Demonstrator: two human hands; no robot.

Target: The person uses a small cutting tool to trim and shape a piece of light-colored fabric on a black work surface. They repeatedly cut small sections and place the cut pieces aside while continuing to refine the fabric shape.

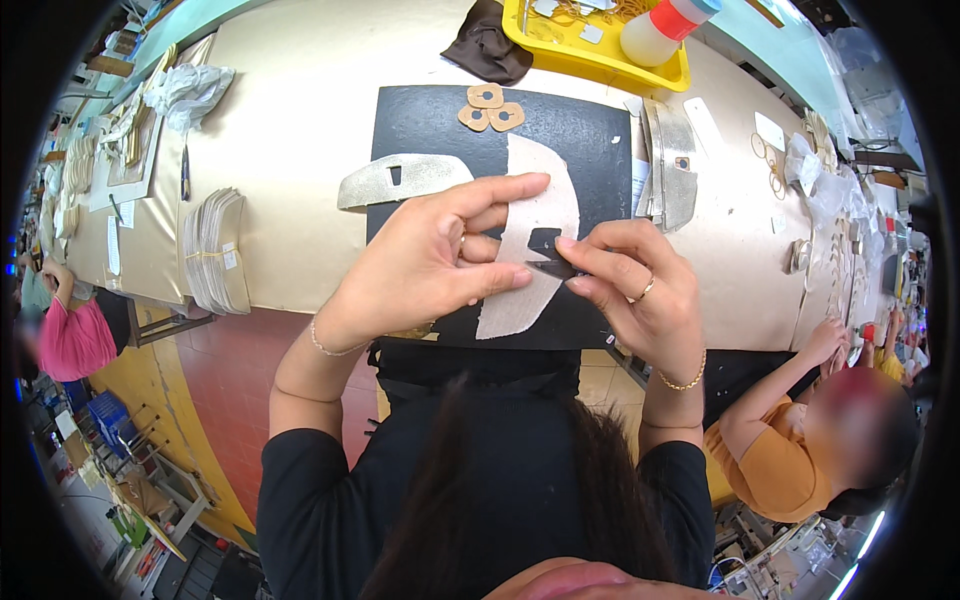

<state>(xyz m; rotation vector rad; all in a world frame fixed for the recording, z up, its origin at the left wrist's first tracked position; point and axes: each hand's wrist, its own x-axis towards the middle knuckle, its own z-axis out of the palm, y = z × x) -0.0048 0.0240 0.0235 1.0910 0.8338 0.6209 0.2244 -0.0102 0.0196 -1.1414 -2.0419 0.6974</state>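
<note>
My left hand [405, 260] holds a curved pale beige panel [540, 185] between thumb and fingers, upright over a black mat [430, 115]. A squarish cutout sits near the panel's middle. My right hand [640, 285] pinches a small dark pointed tool [552, 269], its tip at the panel just below the cutout; the exact kind of tool does not show. A second pale panel [425, 175] with a small dark cutout lies at the mat's left edge, partly behind my left hand. Three small tan pieces with holes [486, 96] lie together at the mat's far side.
A yellow tray [595, 62] at the back carries a white bottle with a red band [655, 35]. Dark cloth [488, 42] lies beside it. Panel stacks flank the mat, a banded one left [214, 250], another right [668, 165]. A person in orange [775, 455] works close on the right.
</note>
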